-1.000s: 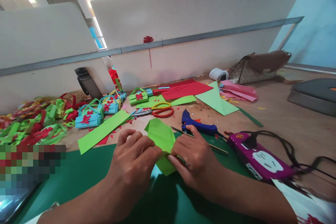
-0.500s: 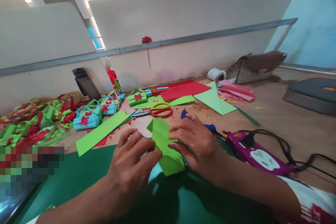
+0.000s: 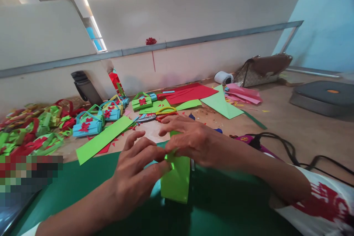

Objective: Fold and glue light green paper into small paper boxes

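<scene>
In the head view, a folded lime-green paper (image 3: 175,186) stands over the smooth green mat (image 3: 221,197), its upper part between the two hands and its flat panel reaching down below the fingertips. The left hand (image 3: 139,169) appears to pinch a small fold at the paper's left side between thumb and forefinger. The right hand (image 3: 193,140) has its fingertips against the upper part; its thumb is hidden, so whether that grip is clenched cannot be told.

The right hand covers most of the paper's top. Beyond the mat, it also hides much of a blue glue gun (image 3: 218,131) and part of the scissors (image 3: 166,109); the right forearm cuts across a glossy purple power strip (image 3: 246,138). Left of the mat, a pixelated patch obscures whatever lies there.

Past the mat's far-left edge, a long flat green strip (image 3: 103,141) lies on the brown counter (image 3: 273,118), near box-shaped blue paper bags (image 3: 94,127) with red bows.
</scene>
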Demonstrator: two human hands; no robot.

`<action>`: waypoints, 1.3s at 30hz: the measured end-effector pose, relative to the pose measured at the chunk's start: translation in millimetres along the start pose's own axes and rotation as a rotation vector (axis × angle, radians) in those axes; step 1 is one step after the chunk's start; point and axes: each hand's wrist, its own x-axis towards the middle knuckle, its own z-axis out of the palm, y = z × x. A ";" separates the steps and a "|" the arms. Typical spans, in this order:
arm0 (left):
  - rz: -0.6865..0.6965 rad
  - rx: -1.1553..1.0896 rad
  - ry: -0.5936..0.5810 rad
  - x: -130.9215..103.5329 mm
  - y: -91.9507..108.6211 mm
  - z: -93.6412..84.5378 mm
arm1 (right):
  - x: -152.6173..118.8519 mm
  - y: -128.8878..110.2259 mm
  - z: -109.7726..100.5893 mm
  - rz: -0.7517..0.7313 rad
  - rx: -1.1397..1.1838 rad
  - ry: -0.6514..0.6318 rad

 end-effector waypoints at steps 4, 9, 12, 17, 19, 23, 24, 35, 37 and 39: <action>0.019 -0.062 -0.075 2.4 -1.0 -1.3 | 0.2 3.1 4.0 -0.022 0.057 0.022; 0.076 -0.081 -0.058 1.3 -4.1 -0.4 | 0.3 6.6 8.8 -0.045 0.111 0.022; 0.091 -0.062 -0.048 0.8 -4.9 1.3 | 0.1 6.8 10.2 -0.044 0.126 0.028; 0.022 0.015 0.030 1.6 -0.6 3.5 | -3.9 -3.7 13.4 0.129 0.091 0.317; -0.014 0.059 0.067 1.7 0.9 4.5 | -8.2 -9.5 17.6 0.166 0.068 0.417; -0.093 0.096 0.120 0.5 1.4 8.0 | -17.4 -18.4 32.1 0.204 -0.023 0.399; -0.110 0.096 0.126 -0.2 1.3 9.4 | -18.9 -19.9 36.0 0.212 -0.055 0.387; -0.178 0.001 0.069 -4.4 3.2 13.0 | -23.9 -16.4 54.1 0.144 -0.195 0.384; -0.207 -0.008 0.051 -1.8 1.3 7.6 | -24.5 -15.9 54.1 0.124 -0.224 0.383; -0.244 0.001 0.003 0.5 -0.9 2.3 | -24.2 -16.5 53.6 0.112 -0.249 0.376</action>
